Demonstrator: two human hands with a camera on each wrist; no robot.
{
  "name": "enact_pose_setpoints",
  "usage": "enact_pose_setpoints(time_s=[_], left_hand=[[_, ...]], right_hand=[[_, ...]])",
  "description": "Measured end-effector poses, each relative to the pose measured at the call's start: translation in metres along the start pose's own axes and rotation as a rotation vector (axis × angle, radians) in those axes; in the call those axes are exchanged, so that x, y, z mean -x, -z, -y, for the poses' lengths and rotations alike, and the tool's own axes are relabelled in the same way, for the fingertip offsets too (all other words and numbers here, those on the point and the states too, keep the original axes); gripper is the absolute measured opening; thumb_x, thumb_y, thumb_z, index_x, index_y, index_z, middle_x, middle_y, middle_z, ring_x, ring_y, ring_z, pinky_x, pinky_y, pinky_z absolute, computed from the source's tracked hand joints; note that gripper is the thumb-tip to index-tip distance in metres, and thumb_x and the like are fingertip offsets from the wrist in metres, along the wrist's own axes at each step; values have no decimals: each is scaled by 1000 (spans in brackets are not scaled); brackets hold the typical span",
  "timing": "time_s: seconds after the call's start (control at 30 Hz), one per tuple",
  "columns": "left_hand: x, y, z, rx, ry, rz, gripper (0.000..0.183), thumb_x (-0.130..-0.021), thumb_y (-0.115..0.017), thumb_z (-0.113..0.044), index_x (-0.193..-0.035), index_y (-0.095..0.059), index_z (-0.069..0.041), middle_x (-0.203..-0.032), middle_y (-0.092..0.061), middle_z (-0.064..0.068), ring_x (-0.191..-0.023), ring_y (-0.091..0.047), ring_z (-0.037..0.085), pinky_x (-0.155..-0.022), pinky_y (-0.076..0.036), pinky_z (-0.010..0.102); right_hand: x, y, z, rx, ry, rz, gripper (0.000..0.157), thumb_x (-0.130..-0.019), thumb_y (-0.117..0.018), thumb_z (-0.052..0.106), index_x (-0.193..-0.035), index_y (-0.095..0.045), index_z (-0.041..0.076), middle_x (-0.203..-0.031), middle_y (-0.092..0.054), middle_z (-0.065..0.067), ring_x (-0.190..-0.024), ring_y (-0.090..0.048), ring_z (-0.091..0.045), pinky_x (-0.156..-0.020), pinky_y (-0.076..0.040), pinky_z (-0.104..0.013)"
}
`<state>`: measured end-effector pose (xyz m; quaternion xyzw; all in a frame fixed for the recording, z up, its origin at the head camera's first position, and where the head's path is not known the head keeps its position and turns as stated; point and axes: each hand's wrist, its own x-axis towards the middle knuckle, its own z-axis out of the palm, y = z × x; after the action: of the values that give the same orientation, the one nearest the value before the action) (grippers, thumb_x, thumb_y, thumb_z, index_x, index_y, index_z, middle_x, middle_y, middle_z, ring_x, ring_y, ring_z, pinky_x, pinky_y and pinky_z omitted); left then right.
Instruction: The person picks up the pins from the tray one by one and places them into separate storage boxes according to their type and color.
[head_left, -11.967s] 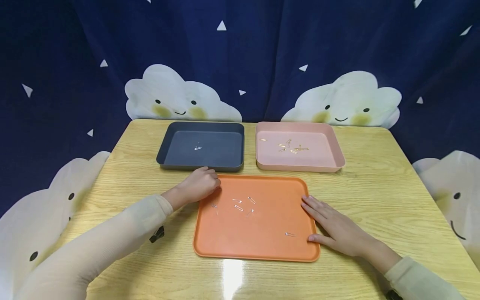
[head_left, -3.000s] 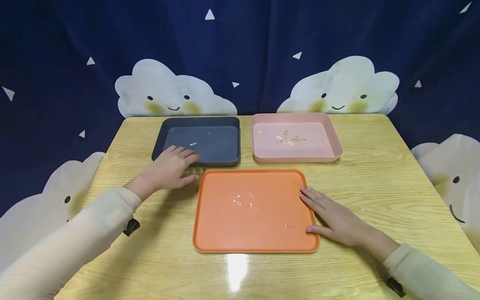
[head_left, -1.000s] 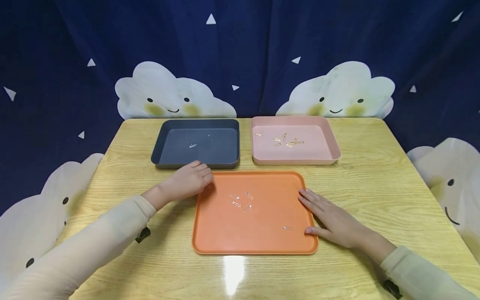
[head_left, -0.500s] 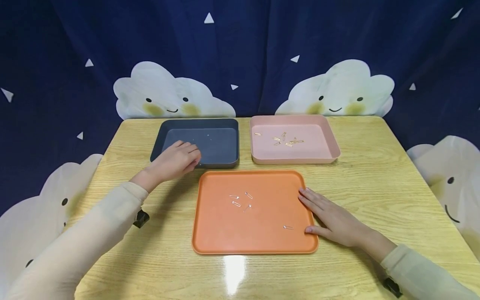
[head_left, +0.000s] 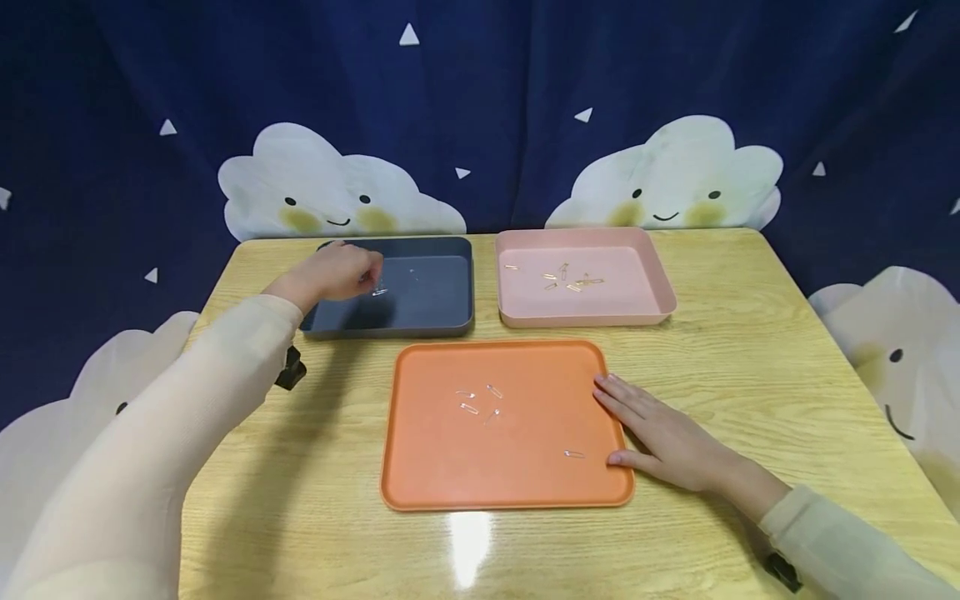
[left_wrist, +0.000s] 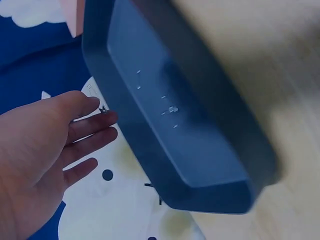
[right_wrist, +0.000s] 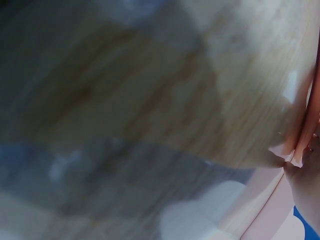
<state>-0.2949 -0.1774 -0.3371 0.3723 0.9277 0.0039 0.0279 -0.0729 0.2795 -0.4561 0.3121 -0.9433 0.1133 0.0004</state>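
Observation:
My left hand (head_left: 333, 271) is above the dark blue-grey tray (head_left: 442, 321). In the left wrist view, its thumb and index finger pinch a small silver safety pin (left_wrist: 103, 108); the other fingers are loosely bent. Silver pins (left_wrist: 173, 109) lie on that tray's floor, partly lost in shadow. My right hand (head_left: 667, 437) rests with straight fingers on the right rim of the orange tray (head_left: 502, 492). Several silver safety pins lie there: a group near the middle, including one safety pin (head_left: 469, 408), and a single safety pin (head_left: 573, 454) close to my right thumb.
A pink tray (head_left: 660, 308) with several gold safety pins (head_left: 573, 287) stands at the back, right of the blue-grey one. All three trays are on a wooden table (head_left: 750, 333). Behind it hangs a dark blue curtain (head_left: 502, 100) with cloud prints.
My left hand took the safety pin from the orange tray's left side and carried it up and back over the blue-grey tray. The right hand has stayed on the rim.

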Motion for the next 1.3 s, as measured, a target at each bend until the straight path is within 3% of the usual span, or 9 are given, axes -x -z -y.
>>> enact_pose_setpoints(time_s=[0.33,0.47,0.57,0.7,0.83,0.93,1.03,1.2,1.3], left_hand=[[-28,16,11,30,87,107,12,-83,-55,-3,-79,-65,-7,-79,-64,8,-74,-57,24,-72,-49,39],[-30,16,15,22,132,187,24,-87,-63,-10,-108,-69,-1,-105,-71,16,-100,-65,33,-91,-51,47],[-29,14,17,4,176,238,51,-88,-67,-23,-132,-56,1,-128,-62,21,-122,-55,40,-106,-43,53],[-22,12,12,4,245,251,70,-88,-67,-39,-144,-43,-5,-145,-48,20,-136,-40,44,-113,-31,57],[-7,7,-7,-10,235,250,83,-83,-67,-51,-150,-35,-14,-152,-39,17,-141,-35,41,-114,-26,62],[8,0,-28,-53,164,198,91,-77,-69,-58,-151,-32,-20,-152,-40,16,-139,-38,40,-112,-29,64],[22,-11,-50,-103,71,86,94,-73,-69,-63,-150,-35,-22,-148,-45,14,-136,-43,38,-110,-33,62],[39,-31,-80,-120,-57,-109,89,-72,-70,-64,-145,-44,-20,-140,-54,11,-129,-51,34,-103,-41,56],[46,-42,-95,-108,-120,-169,84,-71,-71,-63,-140,-50,-19,-134,-59,9,-123,-56,30,-98,-43,51]], right_hand=[[-1,2,1,-15,0,18,86,-88,-61,52,-154,-22,14,-162,-22,-8,-151,-19,-24,-117,7,-7],[-3,2,1,-10,7,20,85,-88,-61,52,-154,-22,13,-161,-22,-9,-151,-20,-25,-118,7,-8],[-4,3,2,-5,9,19,85,-89,-60,52,-154,-23,13,-161,-22,-9,-150,-20,-25,-118,7,-8],[-3,4,2,-6,7,18,85,-89,-61,52,-154,-23,13,-161,-22,-9,-150,-20,-26,-118,7,-9],[-1,3,2,-9,0,18,85,-88,-61,52,-154,-23,13,-161,-22,-9,-151,-19,-25,-118,7,-8],[-1,3,2,-11,-5,21,86,-88,-61,52,-154,-22,14,-162,-22,-9,-151,-18,-24,-118,7,-8],[-1,4,2,-12,-8,21,87,-88,-62,52,-154,-22,13,-162,-22,-9,-151,-19,-24,-118,7,-8],[-2,5,3,-10,-7,21,86,-87,-62,52,-154,-23,13,-161,-23,-9,-150,-21,-26,-118,7,-8],[-2,5,3,-2,-7,22,86,-87,-62,52,-154,-24,13,-161,-23,-9,-150,-21,-25,-117,8,-7]])
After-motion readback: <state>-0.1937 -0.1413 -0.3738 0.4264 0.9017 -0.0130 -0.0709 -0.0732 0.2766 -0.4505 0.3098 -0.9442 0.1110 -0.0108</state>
